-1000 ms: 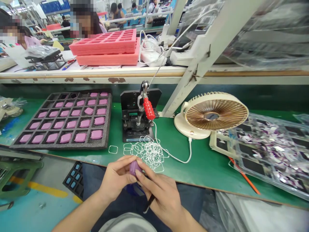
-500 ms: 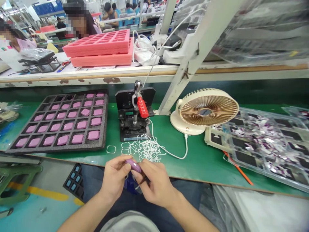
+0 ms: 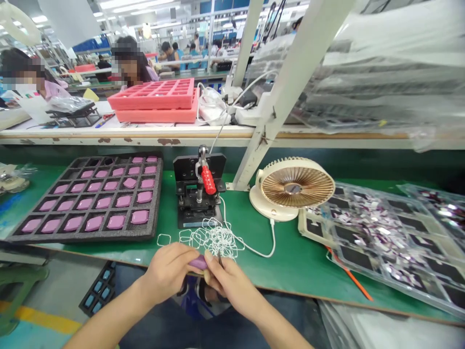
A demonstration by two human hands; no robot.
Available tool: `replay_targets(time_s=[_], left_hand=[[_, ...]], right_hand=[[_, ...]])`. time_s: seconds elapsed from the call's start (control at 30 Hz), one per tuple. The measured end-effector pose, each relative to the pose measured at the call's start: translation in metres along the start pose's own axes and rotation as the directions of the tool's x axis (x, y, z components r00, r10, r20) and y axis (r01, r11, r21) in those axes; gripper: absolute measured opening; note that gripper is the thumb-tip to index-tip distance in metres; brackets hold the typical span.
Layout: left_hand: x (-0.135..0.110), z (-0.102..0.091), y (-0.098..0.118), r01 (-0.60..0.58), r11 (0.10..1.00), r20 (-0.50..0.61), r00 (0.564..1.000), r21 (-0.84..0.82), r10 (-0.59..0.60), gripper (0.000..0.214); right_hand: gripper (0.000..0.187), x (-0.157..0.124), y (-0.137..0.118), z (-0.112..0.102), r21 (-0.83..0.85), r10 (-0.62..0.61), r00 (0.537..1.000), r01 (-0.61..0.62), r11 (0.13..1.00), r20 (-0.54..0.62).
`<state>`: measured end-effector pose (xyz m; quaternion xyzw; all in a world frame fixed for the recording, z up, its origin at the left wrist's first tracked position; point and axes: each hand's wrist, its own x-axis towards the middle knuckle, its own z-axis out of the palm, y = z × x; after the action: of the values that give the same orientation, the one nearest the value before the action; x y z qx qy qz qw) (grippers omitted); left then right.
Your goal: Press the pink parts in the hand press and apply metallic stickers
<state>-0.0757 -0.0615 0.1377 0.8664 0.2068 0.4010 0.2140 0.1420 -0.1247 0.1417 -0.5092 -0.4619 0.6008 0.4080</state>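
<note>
A small purple case (image 3: 198,262) with rounded corners is held between my two hands, just in front of the table's near edge. My left hand (image 3: 170,272) grips its left end, fingers over the top. At the right end, the thumb and fingers of my right hand (image 3: 225,277) pinch the case. A thin dark tool tip (image 3: 220,260) pokes up from the right hand; its kind is unclear. Just beyond my fingers lies a tangled heap of thin white square rings (image 3: 214,237), with a single white ring (image 3: 163,239) off to the left.
A black foam tray (image 3: 154,213) of purple cases lies left. Behind the rings stands a clamp fixture (image 3: 198,194) with a red handle. Right of it are a fan (image 3: 294,186), clear trays (image 3: 385,232) of small parts and an orange stick (image 3: 350,274). A slanted post (image 3: 269,106) rises behind.
The view has tilted up, so the bench sits lower in it. The purple case has turned flatter in my hands, and the dark tool tip now points upward from my right hand.
</note>
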Motion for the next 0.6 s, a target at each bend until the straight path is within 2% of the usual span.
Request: replay_targets(time_s=[0.03,0.07,0.1,0.13,0.17,0.2,0.23,0.3,0.33,0.37,0.43,0.47,0.53,0.6], left_hand=[[0.000,0.000,-0.002,0.056,0.998,-0.021,0.998,0.000,-0.056,0.036],[0.001,0.002,-0.004,0.127,0.992,-0.039,0.991,-0.009,-0.127,0.027],[0.004,0.005,-0.006,0.191,0.981,-0.049,0.980,-0.021,-0.192,0.020],[0.007,0.010,-0.009,0.238,0.971,-0.048,0.970,-0.026,-0.239,0.016],[0.012,0.016,-0.013,0.265,0.964,-0.038,0.963,-0.020,-0.265,0.013],[0.017,0.022,-0.017,0.274,0.962,-0.032,0.961,-0.004,-0.274,0.012],[0.023,0.029,-0.022,0.275,0.961,-0.027,0.961,0.016,-0.275,0.011],[0.033,0.040,-0.033,0.281,0.958,-0.040,0.960,0.059,-0.279,0.010],[0.037,0.044,-0.038,0.291,0.953,-0.052,0.956,0.080,-0.287,0.010],[0.039,0.047,-0.043,0.302,0.948,-0.061,0.953,0.099,-0.298,0.009],[0.040,0.048,-0.051,0.320,0.939,-0.066,0.947,0.125,-0.314,0.010],[0.039,0.047,-0.054,0.325,0.937,-0.061,0.946,0.131,-0.320,0.011],[0.033,0.044,-0.057,0.332,0.934,-0.036,0.943,0.130,-0.330,0.014],[0.029,0.040,-0.058,0.338,0.934,-0.002,0.940,0.117,-0.340,0.016]], right_hand=[[0.065,0.003,-0.010,-0.008,-0.200,-0.121,0.988,0.099,0.975,-0.097],[0.060,0.007,-0.023,-0.017,-0.392,-0.292,0.938,0.201,0.898,-0.186],[0.051,0.013,-0.038,-0.026,-0.556,-0.482,0.844,0.289,0.779,-0.236],[0.041,0.020,-0.055,-0.035,-0.688,-0.655,0.720,0.354,0.633,-0.232],[0.037,0.029,-0.072,-0.042,-0.791,-0.784,0.599,0.393,0.468,-0.166],[0.041,0.038,-0.087,-0.047,-0.865,-0.864,0.500,0.406,0.295,-0.060],[0.046,0.048,-0.100,-0.051,-0.908,-0.900,0.431,0.401,0.126,0.066],[0.042,0.068,-0.121,-0.054,-0.910,-0.896,0.335,0.386,-0.153,0.293],[0.035,0.076,-0.128,-0.054,-0.887,-0.880,0.295,0.391,-0.245,0.373],[0.027,0.083,-0.135,-0.053,-0.863,-0.870,0.255,0.406,-0.300,0.422],[0.021,0.091,-0.149,-0.051,-0.836,-0.878,0.204,0.454,-0.307,0.433],[0.022,0.093,-0.157,-0.049,-0.840,-0.894,0.209,0.475,-0.262,0.397],[0.031,0.092,-0.176,-0.046,-0.880,-0.943,0.231,0.461,-0.111,0.239],[0.034,0.089,-0.188,-0.045,-0.918,-0.979,0.196,0.396,0.027,0.056]])
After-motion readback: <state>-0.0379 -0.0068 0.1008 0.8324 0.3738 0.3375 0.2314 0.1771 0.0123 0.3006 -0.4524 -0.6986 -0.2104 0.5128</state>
